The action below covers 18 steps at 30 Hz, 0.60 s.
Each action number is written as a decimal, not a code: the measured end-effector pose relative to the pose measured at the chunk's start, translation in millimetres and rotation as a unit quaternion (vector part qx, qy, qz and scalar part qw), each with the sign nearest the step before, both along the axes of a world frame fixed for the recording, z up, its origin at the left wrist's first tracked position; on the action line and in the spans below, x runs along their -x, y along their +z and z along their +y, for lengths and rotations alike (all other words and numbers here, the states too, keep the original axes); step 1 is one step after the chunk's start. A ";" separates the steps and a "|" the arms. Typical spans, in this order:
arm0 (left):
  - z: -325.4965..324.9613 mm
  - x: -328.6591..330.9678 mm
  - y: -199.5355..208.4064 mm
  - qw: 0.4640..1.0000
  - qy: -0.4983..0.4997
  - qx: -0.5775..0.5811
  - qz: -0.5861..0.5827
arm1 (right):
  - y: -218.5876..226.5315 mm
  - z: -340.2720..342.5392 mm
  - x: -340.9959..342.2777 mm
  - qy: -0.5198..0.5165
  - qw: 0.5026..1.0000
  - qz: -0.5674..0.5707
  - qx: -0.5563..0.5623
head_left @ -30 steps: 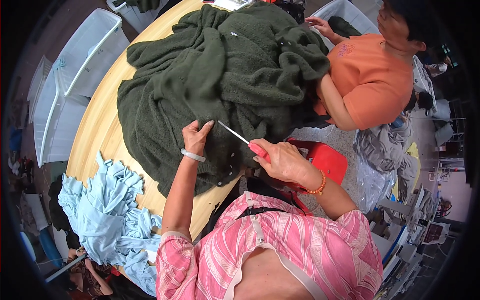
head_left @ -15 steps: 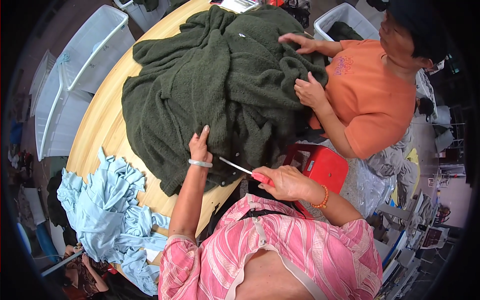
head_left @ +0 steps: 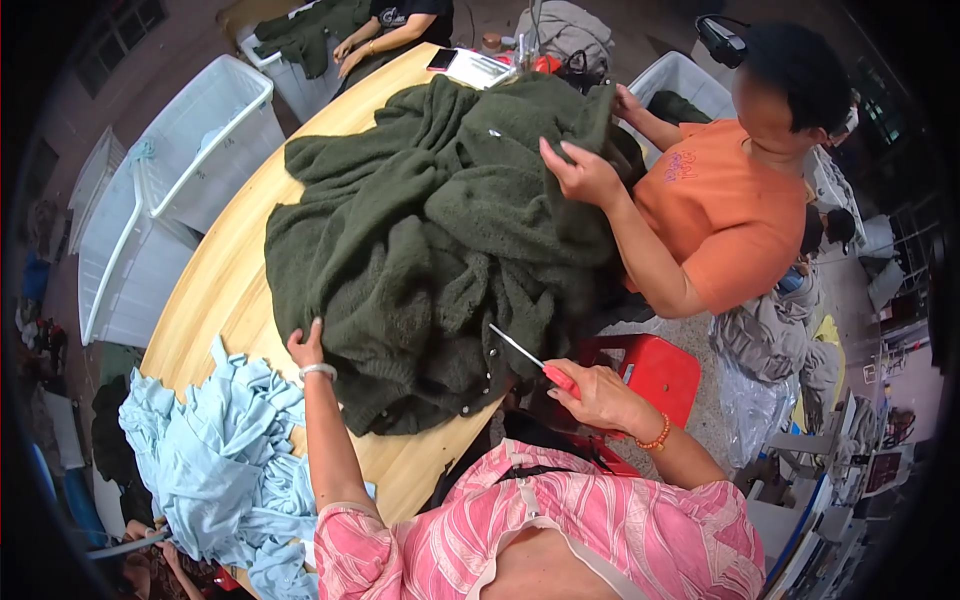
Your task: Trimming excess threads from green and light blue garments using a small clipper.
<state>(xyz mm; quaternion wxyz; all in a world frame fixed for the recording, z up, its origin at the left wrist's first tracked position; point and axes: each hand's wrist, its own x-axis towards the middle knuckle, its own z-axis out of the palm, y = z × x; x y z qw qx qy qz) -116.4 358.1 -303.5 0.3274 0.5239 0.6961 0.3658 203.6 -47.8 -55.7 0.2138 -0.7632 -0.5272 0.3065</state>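
A heap of dark green fuzzy knit garments [head_left: 440, 240] covers the middle of the table, with small pale buttons along its near edge. My left hand [head_left: 306, 347] rests at the heap's left edge, a pale bangle on its wrist, thumb and a finger apart. In my right hand [head_left: 605, 398] is a red-handled tool [head_left: 561, 378] with a thin straight metal shaft. Its tip points up and left at the heap's near right side; whether it touches cloth I cannot tell.
Light blue cloth [head_left: 215, 450] lies heaped on the wooden table [head_left: 235, 235] at left. A co-worker in an orange shirt [head_left: 740, 220] handles the heap's right side. A red stool [head_left: 660, 375] stands at right, white bins [head_left: 205, 135] at far left. Another person sits beyond the table.
My left hand has moved left and off the heap's middle to its edge. My right hand still holds the tool. The co-worker has lifted a garment edge. The view has shifted.
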 end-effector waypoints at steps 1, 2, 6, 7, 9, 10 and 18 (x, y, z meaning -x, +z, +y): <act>2.7 3.9 -12.4 0.999 0.012 0.005 -0.039 | -3.2 0.3 2.8 0.004 1.000 -0.002 -0.003; 1.3 -2.5 -17.8 0.997 0.015 0.017 -0.079 | -5.0 -2.0 5.2 -0.001 1.000 -0.005 0.000; -3.9 -18.5 -7.7 0.976 -0.145 0.119 -0.112 | -3.6 -0.9 7.6 -0.016 0.999 -0.013 0.029; 7.9 -17.7 10.7 0.976 -0.152 0.107 -0.112 | -4.8 9.1 7.8 -0.013 1.000 -0.020 0.011; 5.3 -32.1 38.8 0.877 -0.167 0.211 -0.397 | 1.2 8.1 1.3 -0.033 0.999 -0.020 0.000; -0.6 -56.1 74.8 0.872 -0.184 0.216 -0.398 | 4.8 6.1 -3.1 -0.048 0.999 -0.019 -0.008; -52.2 -211.8 257.8 0.657 -0.377 0.198 -0.622 | 61.2 12.0 -38.5 -0.145 0.972 0.047 -0.178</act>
